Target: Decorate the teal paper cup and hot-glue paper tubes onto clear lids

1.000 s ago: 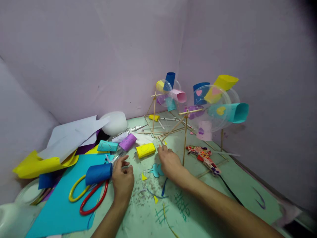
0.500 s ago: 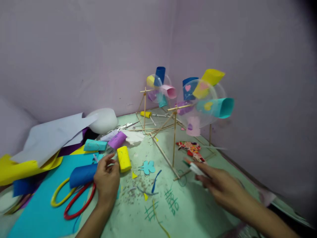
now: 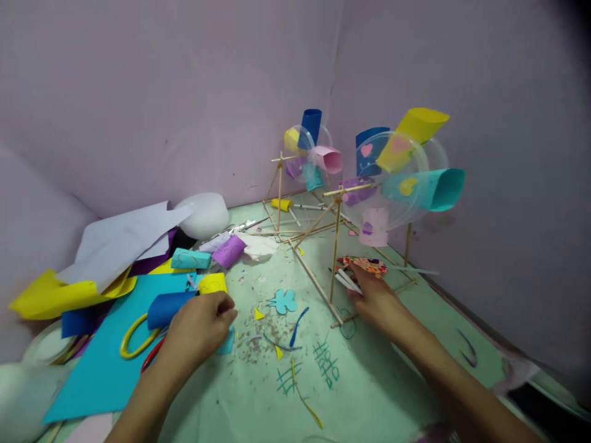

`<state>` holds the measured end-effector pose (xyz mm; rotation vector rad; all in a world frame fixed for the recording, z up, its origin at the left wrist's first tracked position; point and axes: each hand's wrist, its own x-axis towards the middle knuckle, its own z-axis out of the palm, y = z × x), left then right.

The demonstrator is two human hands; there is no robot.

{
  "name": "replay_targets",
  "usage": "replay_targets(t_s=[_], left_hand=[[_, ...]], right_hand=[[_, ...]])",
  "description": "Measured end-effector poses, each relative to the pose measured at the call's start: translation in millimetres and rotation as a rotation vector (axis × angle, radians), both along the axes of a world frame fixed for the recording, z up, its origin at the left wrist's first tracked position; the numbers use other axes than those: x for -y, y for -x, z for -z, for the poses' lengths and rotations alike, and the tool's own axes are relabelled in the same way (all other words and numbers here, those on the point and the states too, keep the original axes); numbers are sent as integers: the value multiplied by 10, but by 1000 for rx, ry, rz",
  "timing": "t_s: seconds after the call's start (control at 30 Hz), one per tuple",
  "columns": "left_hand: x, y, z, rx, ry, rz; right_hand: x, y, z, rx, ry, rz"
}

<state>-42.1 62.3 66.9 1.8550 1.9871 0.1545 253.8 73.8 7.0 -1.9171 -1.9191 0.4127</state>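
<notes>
My right hand point(image 3: 376, 301) reaches low beside the nearer stick frame point(image 3: 337, 246), with its fingers closed on slim white pens point(image 3: 347, 281). Just beyond its fingertips lies a red floral-patterned piece point(image 3: 367, 264), partly covered by the hand. My left hand point(image 3: 203, 326) hovers at the left, fingers loosely curled and a small gap at the thumb, with nothing visible in it. Behind it are a yellow paper tube point(image 3: 212, 283) and a blue paper tube point(image 3: 168, 309). My left arm partly covers scissors with yellow point(image 3: 132, 344) and red handles.
Two wheels of coloured paper tubes and clear discs point(image 3: 406, 178) stand on stick frames near the wall corner. A teal cutout point(image 3: 282, 301) and several scraps lie mid-table. Purple point(image 3: 229, 251) and teal tubes point(image 3: 191, 258), paper sheets point(image 3: 124, 240) and a white rounded object point(image 3: 203, 215) sit left.
My right hand has moved forward and down with the pens, to the floral piece. My left hand now covers part of the yellow tube and more of the scissors. The view has shifted slightly.
</notes>
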Motion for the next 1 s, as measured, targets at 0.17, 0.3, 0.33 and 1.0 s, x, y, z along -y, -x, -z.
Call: replay_targets(t_s=[0.17, 0.3, 0.33, 1.0], left_hand=[[158, -131, -155, -377, 95, 132], [195, -137, -158, -486, 90, 187], [198, -125, -144, -494, 101, 196], [128, 13, 26, 321, 115, 255]], right_hand=[[249, 69, -79, 140, -90, -38], [419, 391, -288, -14, -12, -248], [395, 524, -315, -45, 9, -331], [97, 1110, -252, -389, 191, -319]])
